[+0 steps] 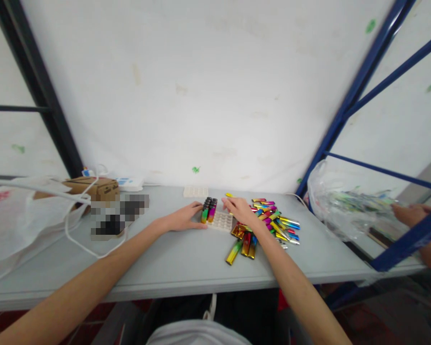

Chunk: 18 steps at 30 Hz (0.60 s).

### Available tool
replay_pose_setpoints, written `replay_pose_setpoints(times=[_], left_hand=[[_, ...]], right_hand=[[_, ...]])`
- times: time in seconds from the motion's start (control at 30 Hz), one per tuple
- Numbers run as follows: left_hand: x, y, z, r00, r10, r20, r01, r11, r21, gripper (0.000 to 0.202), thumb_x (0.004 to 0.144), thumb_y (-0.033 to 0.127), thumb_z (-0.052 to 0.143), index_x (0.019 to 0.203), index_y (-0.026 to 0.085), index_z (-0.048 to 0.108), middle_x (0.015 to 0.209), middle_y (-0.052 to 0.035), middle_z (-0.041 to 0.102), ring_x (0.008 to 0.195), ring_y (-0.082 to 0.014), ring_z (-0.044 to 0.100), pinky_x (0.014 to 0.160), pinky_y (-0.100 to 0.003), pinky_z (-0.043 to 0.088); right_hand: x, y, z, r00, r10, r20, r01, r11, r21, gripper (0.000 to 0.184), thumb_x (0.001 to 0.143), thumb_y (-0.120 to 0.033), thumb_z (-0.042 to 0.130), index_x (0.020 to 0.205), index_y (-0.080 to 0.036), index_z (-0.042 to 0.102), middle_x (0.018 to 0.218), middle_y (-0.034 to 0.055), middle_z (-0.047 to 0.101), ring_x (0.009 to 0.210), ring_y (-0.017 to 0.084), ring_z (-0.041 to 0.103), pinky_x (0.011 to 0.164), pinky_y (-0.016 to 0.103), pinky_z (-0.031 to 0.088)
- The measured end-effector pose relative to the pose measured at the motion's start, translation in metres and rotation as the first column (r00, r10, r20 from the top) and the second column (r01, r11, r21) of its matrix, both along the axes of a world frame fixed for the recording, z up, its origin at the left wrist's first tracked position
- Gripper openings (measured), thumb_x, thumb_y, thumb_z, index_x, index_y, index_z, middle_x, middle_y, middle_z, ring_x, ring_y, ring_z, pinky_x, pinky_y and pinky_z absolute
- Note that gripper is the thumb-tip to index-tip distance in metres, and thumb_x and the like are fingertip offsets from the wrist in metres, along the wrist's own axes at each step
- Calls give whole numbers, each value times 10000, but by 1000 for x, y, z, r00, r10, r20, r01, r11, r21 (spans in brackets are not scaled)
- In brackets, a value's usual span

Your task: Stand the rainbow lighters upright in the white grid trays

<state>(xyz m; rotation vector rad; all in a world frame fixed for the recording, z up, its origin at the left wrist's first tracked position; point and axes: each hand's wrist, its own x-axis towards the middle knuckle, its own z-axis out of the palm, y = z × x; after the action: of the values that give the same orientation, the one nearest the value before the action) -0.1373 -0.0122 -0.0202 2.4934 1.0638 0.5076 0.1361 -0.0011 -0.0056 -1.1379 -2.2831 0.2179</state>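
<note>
Open grey tabletop (pixel 187 263) separates the near edge from the white gridded plastic tray (pixel 223 221), where glossy, black-topped rainbow oblongs (pixel 211 214) stand left, beside the spread left hand (pixel 183 218) (right hand's (pixel 241 211) grip: cannot tell).

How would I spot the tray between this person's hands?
On the grey table, look between the left hand and the right hand. There lies a pale gridded tray. Unlike the other pale tray near the wall, it bears shiny, dark-topped pieces standing upright.
</note>
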Motion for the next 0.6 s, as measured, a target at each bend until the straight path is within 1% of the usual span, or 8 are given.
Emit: replay_pose_setpoints(times=[0.07, 0.13, 0.17, 0.23, 0.33, 0.4, 0.47, 0.6], left_hand=[[0, 1, 0, 1000, -2, -1, 2, 1000, 3, 766, 835, 645, 697, 1395, 148, 537, 1469, -161, 512, 1339, -339, 513, 1175, -418, 372], [0, 1, 0, 1000, -1, -6, 1, 1000, 3, 777, 832, 651, 696, 1400, 146, 534, 1473, -162, 509, 1340, -340, 511, 1178, -420, 370], [0, 2, 0, 1000, 0, -6, 0, 1000, 3, 784, 829, 653, 698, 1405, 147, 530, 1473, -162, 509, 1340, -341, 510, 1177, -423, 371], [0, 2, -1, 1000, -2, 1, 2, 1000, 5, 790, 828, 657, 697, 1414, 158, 524, 1469, -156, 515, 1336, -339, 513, 1173, -426, 377], [-1, 3, -2, 1000, -10, 11, 10, 1000, 14, 797, 821, 671, 695, 1414, 166, 527, 1455, -150, 530, 1329, -337, 522, 1165, -419, 386], [-1, 3, -3, 1000, -8, 2, 8, 1000, 18, 809, 820, 683, 687, 1415, 159, 526, 1454, -155, 529, 1330, -338, 520, 1165, -414, 386], [-1, 3, -3, 1000, -1, -9, 1, 1000, 16, 819, 819, 688, 685, 1418, 153, 521, 1458, -163, 523, 1332, -340, 517, 1165, -416, 384], [0, 2, -2, 1000, 4, -4, -4, 1000, 7, 804, 816, 669, 698, 1410, 154, 526, 1466, -169, 518, 1329, -342, 522, 1167, -427, 381]], right_hand=[[14, 13, -7, 993, -114, -11, 115, 991, 76, 438, 1075, -399, 364, 1022, -153, 723, 963, 93, 736, 907, 201, 652, 867, 306, 459], [24, 23, -17, 981, -189, 39, 183, 976, 118, 380, 1062, -325, 386, 1238, -146, 671, 1228, 146, 694, 1147, 229, 618, 1014, 342, 431], [27, 28, -22, 976, -204, 80, 194, 974, 120, 386, 1055, -307, 393, 1316, -153, 634, 1337, 153, 647, 1239, 232, 578, 1067, 353, 407], [29, 34, -29, 963, -209, 171, 197, 977, 86, 403, 1052, -298, 399, 1387, -187, 593, 1452, 132, 579, 1328, 227, 528, 1117, 363, 376], [26, 38, -29, 929, -242, 281, 249, 968, 8, 388, 1062, -308, 375, 1341, -219, 630, 1421, 109, 613, 1288, 235, 570, 1100, 386, 387], [23, 40, -24, 898, -294, 326, 315, 949, -11, 387, 1066, -304, 357, 1261, -197, 674, 1318, 130, 674, 1217, 245, 614, 1070, 389, 401], [22, 41, -19, 879, -328, 346, 352, 936, -6, 362, 1056, -301, 393, 1186, -174, 705, 1232, 150, 702, 1173, 245, 626, 1049, 368, 406], [26, 41, -14, 882, -300, 363, 322, 947, 1, 288, 1007, -284, 512, 1182, -164, 706, 1232, 148, 676, 1165, 228, 602, 1034, 324, 399]])
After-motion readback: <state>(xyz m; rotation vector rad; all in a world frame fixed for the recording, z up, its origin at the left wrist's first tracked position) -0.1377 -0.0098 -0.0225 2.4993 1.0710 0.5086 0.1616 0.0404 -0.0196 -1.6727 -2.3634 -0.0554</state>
